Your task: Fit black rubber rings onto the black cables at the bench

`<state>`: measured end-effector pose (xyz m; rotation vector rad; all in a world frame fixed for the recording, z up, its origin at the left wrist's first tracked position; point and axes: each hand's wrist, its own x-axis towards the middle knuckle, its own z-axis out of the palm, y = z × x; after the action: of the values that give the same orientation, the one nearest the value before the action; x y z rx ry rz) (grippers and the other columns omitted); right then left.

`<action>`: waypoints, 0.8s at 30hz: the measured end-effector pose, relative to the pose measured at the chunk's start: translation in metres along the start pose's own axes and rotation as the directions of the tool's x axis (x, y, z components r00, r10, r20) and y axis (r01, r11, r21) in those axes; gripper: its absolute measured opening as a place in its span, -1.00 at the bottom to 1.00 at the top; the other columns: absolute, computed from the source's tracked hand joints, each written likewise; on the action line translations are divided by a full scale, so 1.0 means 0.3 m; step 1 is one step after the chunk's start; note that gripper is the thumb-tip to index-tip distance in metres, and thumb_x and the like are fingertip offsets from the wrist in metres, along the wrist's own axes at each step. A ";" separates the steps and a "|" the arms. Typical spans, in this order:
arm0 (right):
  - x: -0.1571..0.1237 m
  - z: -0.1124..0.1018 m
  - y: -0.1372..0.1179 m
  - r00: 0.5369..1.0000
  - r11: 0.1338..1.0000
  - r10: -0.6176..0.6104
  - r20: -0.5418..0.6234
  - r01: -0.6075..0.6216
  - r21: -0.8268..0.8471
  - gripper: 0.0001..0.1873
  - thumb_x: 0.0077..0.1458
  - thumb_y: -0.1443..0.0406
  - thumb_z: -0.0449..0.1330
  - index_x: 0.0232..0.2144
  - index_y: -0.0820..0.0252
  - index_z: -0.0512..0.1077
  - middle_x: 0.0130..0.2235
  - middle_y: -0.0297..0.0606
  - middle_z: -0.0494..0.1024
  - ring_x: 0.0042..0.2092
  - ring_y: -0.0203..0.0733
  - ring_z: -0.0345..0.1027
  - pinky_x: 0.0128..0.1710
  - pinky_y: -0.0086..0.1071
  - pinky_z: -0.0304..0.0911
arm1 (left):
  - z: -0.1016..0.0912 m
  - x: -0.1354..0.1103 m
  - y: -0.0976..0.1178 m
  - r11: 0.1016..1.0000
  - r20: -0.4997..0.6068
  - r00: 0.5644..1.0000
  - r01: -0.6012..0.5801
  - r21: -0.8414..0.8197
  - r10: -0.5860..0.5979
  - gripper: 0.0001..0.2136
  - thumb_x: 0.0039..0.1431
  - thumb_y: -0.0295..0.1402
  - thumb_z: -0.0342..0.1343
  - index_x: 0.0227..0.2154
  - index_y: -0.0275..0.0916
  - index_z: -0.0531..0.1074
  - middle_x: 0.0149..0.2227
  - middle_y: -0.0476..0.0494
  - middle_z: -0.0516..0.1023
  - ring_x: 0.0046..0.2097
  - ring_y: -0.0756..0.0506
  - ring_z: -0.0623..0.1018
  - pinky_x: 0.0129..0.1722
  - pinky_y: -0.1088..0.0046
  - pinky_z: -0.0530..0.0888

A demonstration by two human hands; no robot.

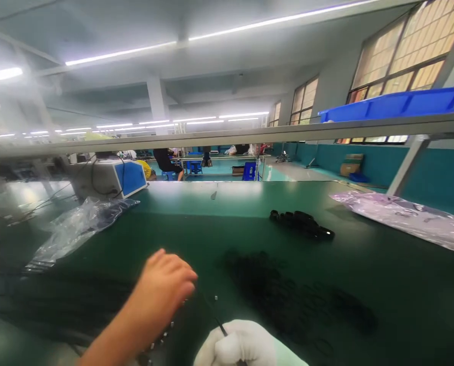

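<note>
My left hand [169, 278], bare and slightly blurred, is held over the green tabletop with its fingers curled together. What it pinches, if anything, I cannot make out. My right hand [237, 343], in a white glove, is closed around a thin black cord-like piece [221, 326] at the bottom of the view. That piece slants up toward the left fingertips and fades against the dark surface. Several small white bits [165, 334] lie below and beside the left hand, one of them [216, 298] between the hands. A loose heap of black rings or loops [272, 290] spreads to the right.
A black bundle [302, 223] lies farther back. Clear plastic bags [82, 223] sit at left, a pinkish plastic bag [405, 216] at right. A blue-and-white machine [108, 177] stands back left. An overhead shelf [227, 138] crosses the view, holding a blue tray [398, 104].
</note>
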<state>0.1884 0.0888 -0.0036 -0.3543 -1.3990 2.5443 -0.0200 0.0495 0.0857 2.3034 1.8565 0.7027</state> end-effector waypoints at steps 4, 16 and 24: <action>0.005 -0.043 0.052 1.000 0.997 -0.019 0.018 0.018 0.080 -0.56 -0.08 0.20 0.14 -0.28 0.54 0.53 -0.36 -0.04 0.53 -0.36 -0.24 0.36 -0.40 -0.47 0.16 | 0.070 0.019 0.130 0.974 0.328 0.933 -0.080 -0.213 0.149 -0.90 0.21 -0.37 0.09 -0.34 -0.11 0.51 -0.30 0.06 0.55 -0.16 -0.03 0.47 0.18 0.26 0.07; -0.021 -0.001 0.021 0.993 0.994 -0.104 0.050 0.104 -0.010 -0.71 -0.17 0.38 0.18 -0.34 0.43 0.55 -0.30 -0.12 0.57 -0.25 -0.19 0.39 -0.17 -0.36 0.20 | 0.144 0.062 0.161 0.906 0.194 0.938 -0.199 -0.372 0.286 -0.83 0.23 -0.40 0.06 -0.46 -0.15 0.49 -0.39 0.03 0.50 -0.23 -0.04 0.45 0.11 0.33 0.14; -0.100 -0.036 -0.084 0.962 0.840 -0.270 -0.043 0.257 0.478 -0.56 -0.10 0.11 0.31 -0.19 0.23 0.45 -0.39 -0.30 0.54 -0.30 -0.17 0.45 -0.29 -0.31 0.25 | 0.298 -0.037 -0.084 0.993 0.100 0.988 0.121 -0.016 -0.119 -0.70 0.30 -0.28 -0.16 -0.24 -0.13 0.51 -0.22 -0.14 0.59 -0.15 -0.19 0.53 -0.12 0.29 0.40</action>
<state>0.2219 0.1015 0.0153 -0.0336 -0.7099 2.5473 -0.0077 0.0638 -0.0060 2.1502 1.9138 0.5792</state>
